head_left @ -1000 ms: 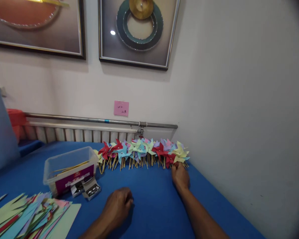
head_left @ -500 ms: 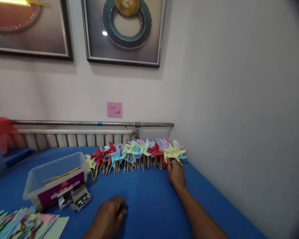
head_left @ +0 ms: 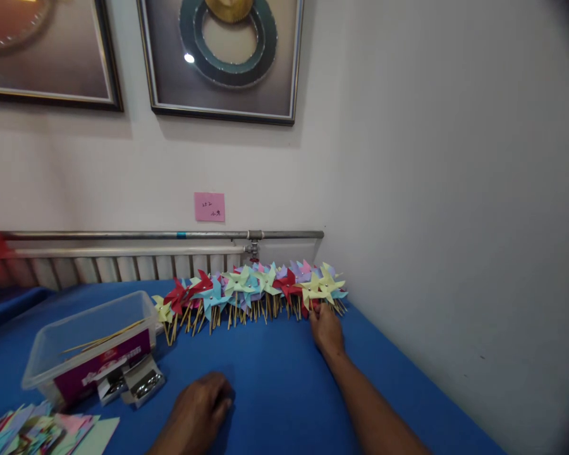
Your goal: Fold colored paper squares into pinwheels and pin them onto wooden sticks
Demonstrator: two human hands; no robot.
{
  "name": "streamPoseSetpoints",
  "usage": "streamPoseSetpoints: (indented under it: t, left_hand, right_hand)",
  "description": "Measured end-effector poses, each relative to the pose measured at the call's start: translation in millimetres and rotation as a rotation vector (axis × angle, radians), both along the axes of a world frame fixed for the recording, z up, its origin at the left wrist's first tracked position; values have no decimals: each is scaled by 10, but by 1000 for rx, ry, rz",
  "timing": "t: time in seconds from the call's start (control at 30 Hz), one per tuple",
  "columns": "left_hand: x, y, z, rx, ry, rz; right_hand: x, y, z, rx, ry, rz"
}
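Fingers of the left hand are curled under into a loose fist, resting knuckle-down on the blue table and holding nothing. Far left, at the near edge, lies a heap of coloured paper sheets. Just behind it stands a clear plastic tub with a few thin wooden sticks inside, and two small open boxes of metal pins sit against its front. Further along, a row of paper pinwheels on sticks lies at the back of the table, below the radiator and pipe. At the right end of that row, the right hand reaches out, its fingertips pressed together at a yellow pinwheel; whether they actually pinch its stick I cannot tell.
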State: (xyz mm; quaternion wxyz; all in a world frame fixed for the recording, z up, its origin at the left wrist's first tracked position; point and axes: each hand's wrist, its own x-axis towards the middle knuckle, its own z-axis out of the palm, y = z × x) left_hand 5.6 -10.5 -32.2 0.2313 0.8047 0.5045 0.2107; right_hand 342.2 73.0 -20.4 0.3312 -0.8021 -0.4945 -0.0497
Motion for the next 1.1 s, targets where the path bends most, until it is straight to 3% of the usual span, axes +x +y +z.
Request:
streamPoseSetpoints:
  t: [0.23,1.1]
  left_hand:
    - [22,-31,73,-5,12,7]
    - [4,-41,62,14,-9,-1]
  right_hand:
    - [0,-32,1,-24,-3,6]
    - [24,-30,12,68,24,51]
